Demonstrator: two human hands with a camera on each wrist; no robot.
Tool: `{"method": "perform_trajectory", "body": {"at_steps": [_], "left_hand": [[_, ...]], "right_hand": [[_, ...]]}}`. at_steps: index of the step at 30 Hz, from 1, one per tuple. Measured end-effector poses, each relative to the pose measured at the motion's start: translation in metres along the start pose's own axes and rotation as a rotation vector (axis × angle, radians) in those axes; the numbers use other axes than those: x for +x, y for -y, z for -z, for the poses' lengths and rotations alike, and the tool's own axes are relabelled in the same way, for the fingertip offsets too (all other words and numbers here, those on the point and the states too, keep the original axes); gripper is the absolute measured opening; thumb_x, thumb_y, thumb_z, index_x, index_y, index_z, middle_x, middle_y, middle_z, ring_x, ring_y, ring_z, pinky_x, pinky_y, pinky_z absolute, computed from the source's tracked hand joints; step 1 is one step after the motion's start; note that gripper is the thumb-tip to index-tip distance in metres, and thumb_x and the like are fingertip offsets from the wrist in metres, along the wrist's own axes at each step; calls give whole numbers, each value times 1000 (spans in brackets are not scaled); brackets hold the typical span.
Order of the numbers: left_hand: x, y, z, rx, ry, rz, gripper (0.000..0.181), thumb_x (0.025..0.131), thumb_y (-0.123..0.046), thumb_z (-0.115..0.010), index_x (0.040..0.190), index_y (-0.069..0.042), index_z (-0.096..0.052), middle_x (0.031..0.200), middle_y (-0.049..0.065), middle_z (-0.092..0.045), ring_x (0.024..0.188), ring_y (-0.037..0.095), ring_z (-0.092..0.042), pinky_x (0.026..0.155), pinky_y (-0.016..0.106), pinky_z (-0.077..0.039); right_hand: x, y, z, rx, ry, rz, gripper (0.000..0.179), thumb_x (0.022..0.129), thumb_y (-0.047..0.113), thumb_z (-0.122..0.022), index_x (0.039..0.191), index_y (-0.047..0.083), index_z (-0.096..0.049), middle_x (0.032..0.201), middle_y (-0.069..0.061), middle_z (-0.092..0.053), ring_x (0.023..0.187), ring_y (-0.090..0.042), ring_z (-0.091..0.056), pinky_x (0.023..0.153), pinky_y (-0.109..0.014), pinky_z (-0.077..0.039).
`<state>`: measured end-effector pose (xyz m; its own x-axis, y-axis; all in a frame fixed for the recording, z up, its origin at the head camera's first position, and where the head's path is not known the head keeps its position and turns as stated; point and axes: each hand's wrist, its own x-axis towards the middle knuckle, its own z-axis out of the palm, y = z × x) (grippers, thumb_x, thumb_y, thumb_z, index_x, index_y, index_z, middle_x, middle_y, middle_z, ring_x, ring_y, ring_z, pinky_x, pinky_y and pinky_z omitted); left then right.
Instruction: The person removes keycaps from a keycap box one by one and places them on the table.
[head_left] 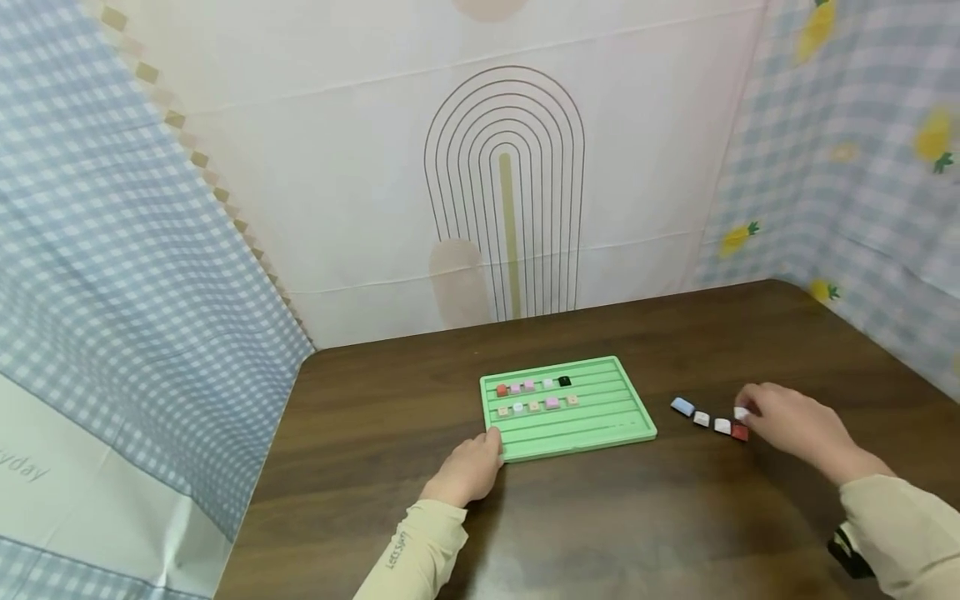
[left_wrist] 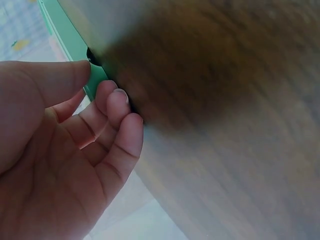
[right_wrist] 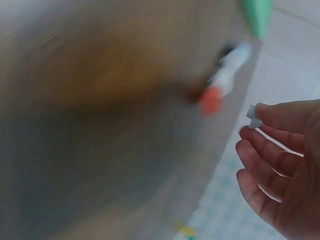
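Note:
My left hand grips the near left corner of a green ridged tray, thumb on one side and fingers curled against the edge. Two rows of small keycaps sit on the tray's upper ridges, among them a red keycap and a black keycap. Off to the right, my right hand pinches a white keycap between thumb and fingertip, above the table. Just below it lies a loose red keycap, in line with two white keycaps and a longer blue keycap.
A dark brown wooden table carries everything. Behind it hangs a pale cloth with an arch pattern, and checked curtains flank both sides. The lower ridges of the tray hold no keycaps.

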<state>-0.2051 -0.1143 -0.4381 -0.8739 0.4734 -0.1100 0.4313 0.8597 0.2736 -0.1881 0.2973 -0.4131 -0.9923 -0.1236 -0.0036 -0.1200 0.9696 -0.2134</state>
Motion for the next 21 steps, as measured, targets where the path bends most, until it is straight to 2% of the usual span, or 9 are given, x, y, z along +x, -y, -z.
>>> {"method": "perform_trajectory", "body": {"at_steps": [4, 7, 14, 21], "left_hand": [[-2, 2, 1, -9, -17, -21, 10, 94, -15, -53, 90, -10, -44, 77, 3, -52, 72, 21, -56, 63, 30, -43], [-2, 2, 2, -9, -34, -38, 11, 93, -14, -53, 90, -9, -44, 77, 3, -53, 72, 21, -56, 64, 31, -44], [-3, 1, 4, -17, -13, -29, 9, 94, -14, -52, 92, -9, -45, 78, 3, -54, 71, 20, -57, 61, 29, -43], [-4, 0, 4, -18, -10, -30, 8, 94, -14, -52, 94, -8, -46, 79, 3, -54, 72, 20, -57, 61, 28, -44]], "right_hand": [[-8, -21, -9, 14, 95, -49, 6, 86, 15, -60, 89, 10, -61, 82, -3, -59, 67, -15, -50, 53, -36, -40], [-11, -28, -15, 28, 132, -74, 6, 85, 16, -61, 88, 10, -60, 80, -2, -58, 66, -15, -47, 53, -36, -39], [-10, -29, -21, 21, 102, -78, 10, 83, 17, -63, 90, 10, -60, 83, -6, -57, 69, -18, -51, 54, -40, -40], [-7, -28, -17, 34, 82, -70, 22, 81, 19, -65, 97, 4, -61, 91, -14, -60, 80, -30, -59, 57, -47, -44]]}}
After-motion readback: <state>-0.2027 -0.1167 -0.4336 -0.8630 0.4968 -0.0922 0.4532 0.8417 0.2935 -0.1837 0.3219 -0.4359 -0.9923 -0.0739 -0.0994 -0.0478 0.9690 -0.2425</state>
